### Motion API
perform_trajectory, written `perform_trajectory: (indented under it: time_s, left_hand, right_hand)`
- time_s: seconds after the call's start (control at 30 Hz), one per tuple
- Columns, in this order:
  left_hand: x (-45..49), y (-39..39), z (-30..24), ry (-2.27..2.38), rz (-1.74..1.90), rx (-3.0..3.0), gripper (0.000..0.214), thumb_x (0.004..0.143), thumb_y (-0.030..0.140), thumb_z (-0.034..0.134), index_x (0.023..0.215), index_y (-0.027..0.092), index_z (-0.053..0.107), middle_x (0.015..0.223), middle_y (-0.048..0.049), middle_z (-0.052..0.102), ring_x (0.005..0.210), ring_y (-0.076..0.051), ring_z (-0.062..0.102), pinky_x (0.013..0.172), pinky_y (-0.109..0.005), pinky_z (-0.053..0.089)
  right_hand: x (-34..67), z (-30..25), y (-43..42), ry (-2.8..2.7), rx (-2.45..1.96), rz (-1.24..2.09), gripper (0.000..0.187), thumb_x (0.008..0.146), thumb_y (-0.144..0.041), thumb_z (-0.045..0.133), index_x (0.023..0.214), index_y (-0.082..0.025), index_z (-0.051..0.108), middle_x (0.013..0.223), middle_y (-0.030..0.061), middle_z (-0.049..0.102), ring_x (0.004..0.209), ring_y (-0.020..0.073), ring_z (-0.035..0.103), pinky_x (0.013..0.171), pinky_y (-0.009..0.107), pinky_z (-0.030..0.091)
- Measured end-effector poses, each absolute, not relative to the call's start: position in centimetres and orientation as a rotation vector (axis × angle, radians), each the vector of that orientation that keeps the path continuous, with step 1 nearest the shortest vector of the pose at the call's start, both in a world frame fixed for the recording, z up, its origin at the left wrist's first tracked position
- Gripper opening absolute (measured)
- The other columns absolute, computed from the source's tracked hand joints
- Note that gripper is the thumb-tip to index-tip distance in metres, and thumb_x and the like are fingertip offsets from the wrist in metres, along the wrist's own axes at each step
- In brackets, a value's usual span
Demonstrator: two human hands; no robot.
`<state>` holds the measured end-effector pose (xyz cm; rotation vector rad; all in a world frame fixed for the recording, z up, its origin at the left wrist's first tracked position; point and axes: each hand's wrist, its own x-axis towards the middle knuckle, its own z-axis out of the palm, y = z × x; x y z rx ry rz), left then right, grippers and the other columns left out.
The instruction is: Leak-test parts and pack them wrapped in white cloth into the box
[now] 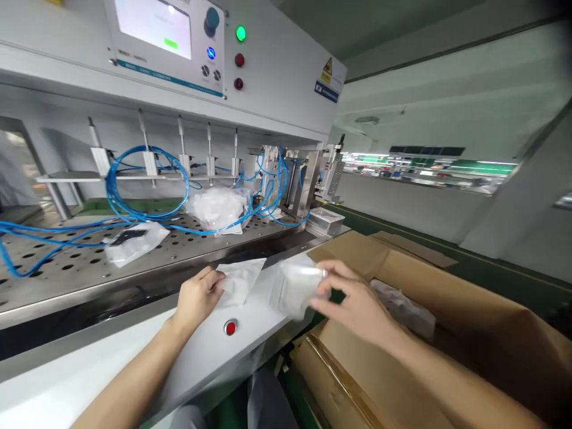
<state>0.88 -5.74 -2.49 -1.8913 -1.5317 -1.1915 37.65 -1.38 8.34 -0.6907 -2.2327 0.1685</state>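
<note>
My left hand point(199, 293) rests on the white front ledge point(134, 351) of the machine, fingers curled on the edge of a flat white plastic pouch point(241, 279). My right hand point(353, 298) holds a second, blurred clear plastic pouch point(297, 287) just right of the first, over the ledge's right end. A red round button point(230, 327) sits in the ledge below both hands.
An open cardboard box point(402, 333) with bagged items point(402, 307) stands to the right. The perforated metal bed point(67, 256) carries blue hoses point(143, 179), a bagged dark part point(131, 239) and a crumpled bag pile point(218, 207). Above is a control panel with a screen point(154, 25).
</note>
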Motion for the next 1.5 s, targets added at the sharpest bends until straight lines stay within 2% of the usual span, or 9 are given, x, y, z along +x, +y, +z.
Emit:
perform_trajectory:
  time_s: [0.23, 0.4, 0.57, 0.67, 0.77, 1.07, 1.23, 1.4, 1.5]
  left_hand:
    - [2.2, -6.2, -2.3, -1.525, -1.357, -1.888, 0.016, 0.089, 0.009, 0.058, 0.090, 0.019, 0.071, 0.079, -0.0002, 0.067, 0.070, -0.014, 0.065, 0.066, -0.023, 0.048]
    - [2.0, -6.6, -1.8, -1.520, -1.388, -1.947, 0.020, 0.084, 0.005, 0.058, 0.089, 0.019, 0.071, 0.076, 0.0006, 0.065, 0.066, -0.012, 0.061, 0.063, -0.021, 0.045]
    - [2.4, -7.0, -1.3, -1.628, -1.487, -2.012, 0.019, 0.077, 0.004, 0.060, 0.081, 0.020, 0.069, 0.070, 0.0028, 0.062, 0.063, -0.011, 0.057, 0.063, -0.020, 0.042]
    - [3.3, -7.2, -1.7, -1.752, -1.501, -2.058, 0.010, 0.082, 0.012, 0.062, 0.080, 0.020, 0.068, 0.074, 0.0021, 0.067, 0.064, -0.011, 0.057, 0.063, -0.021, 0.042]
    - [3.9, -7.5, -1.9, -1.842, -1.584, -2.083, 0.010, 0.089, 0.027, 0.065, 0.092, 0.020, 0.071, 0.073, 0.0023, 0.067, 0.059, -0.010, 0.053, 0.060, -0.022, 0.041]
    - [4.8, -7.7, -1.6, -1.865, -1.676, -2.102, 0.022, 0.088, 0.035, 0.062, 0.094, 0.018, 0.074, 0.065, 0.0034, 0.057, 0.056, -0.011, 0.051, 0.057, -0.022, 0.040]
    - [6.0, -7.3, -1.3, -1.863, -1.409, -2.174, 0.016, 0.089, 0.023, 0.059, 0.092, 0.020, 0.075, 0.067, 0.0014, 0.066, 0.060, -0.012, 0.058, 0.062, -0.022, 0.043]
    - [7.1, -7.3, 0.2, -1.875, -0.924, -2.133, 0.027, 0.084, 0.012, 0.061, 0.103, 0.022, 0.078, 0.092, -0.0045, 0.080, 0.076, -0.019, 0.072, 0.069, -0.026, 0.047]
    - [8.0, -7.4, 1.8, -1.947, -0.724, -2.107, 0.034, 0.083, 0.010, 0.063, 0.111, 0.023, 0.078, 0.092, -0.0048, 0.081, 0.078, -0.021, 0.073, 0.068, -0.028, 0.046]
  right_hand:
    - [31.0, 4.0, -6.7, -2.413, -0.527, 0.754, 0.027, 0.065, -0.016, 0.095, 0.076, -0.022, 0.072, 0.121, 0.0027, 0.067, 0.110, 0.0195, 0.069, 0.093, 0.026, 0.053]
    - [29.2, 1.8, -4.2, -2.324, -0.640, 0.678, 0.019, 0.071, -0.016, 0.090, 0.077, -0.023, 0.073, 0.122, 0.0044, 0.067, 0.113, 0.0225, 0.068, 0.100, 0.034, 0.055]
    - [30.2, 0.7, -2.3, -2.189, -0.712, 0.348, 0.015, 0.077, -0.018, 0.085, 0.076, -0.023, 0.070, 0.118, 0.0065, 0.067, 0.109, 0.0251, 0.067, 0.099, 0.040, 0.058]
    - [30.4, -0.1, -2.0, -2.124, -0.673, 0.175, 0.016, 0.077, -0.017, 0.083, 0.077, -0.023, 0.069, 0.117, 0.0073, 0.067, 0.106, 0.0253, 0.066, 0.093, 0.039, 0.059]
    - [30.5, -0.7, -2.0, -2.090, -0.635, 0.085, 0.018, 0.075, -0.015, 0.084, 0.076, -0.023, 0.068, 0.116, 0.0074, 0.067, 0.103, 0.0253, 0.066, 0.089, 0.038, 0.059]
    - [31.4, -1.3, -4.0, -2.222, -0.532, 0.564, 0.025, 0.068, -0.013, 0.092, 0.076, -0.023, 0.070, 0.120, 0.0031, 0.067, 0.110, 0.0207, 0.068, 0.092, 0.030, 0.056]
    - [32.1, -2.1, -4.0, -2.061, -0.590, 0.327, 0.024, 0.069, -0.013, 0.089, 0.076, -0.023, 0.069, 0.116, 0.0047, 0.067, 0.103, 0.0215, 0.066, 0.087, 0.031, 0.057]
    - [33.6, -2.3, -4.0, -1.912, -0.649, 0.113, 0.017, 0.080, -0.021, 0.085, 0.078, -0.024, 0.068, 0.117, 0.0077, 0.066, 0.102, 0.0243, 0.066, 0.089, 0.038, 0.057]
    - [34.1, -2.5, -4.1, -1.874, -0.667, 0.055, 0.015, 0.086, -0.024, 0.081, 0.079, -0.024, 0.068, 0.118, 0.0091, 0.065, 0.103, 0.0253, 0.064, 0.087, 0.039, 0.057]
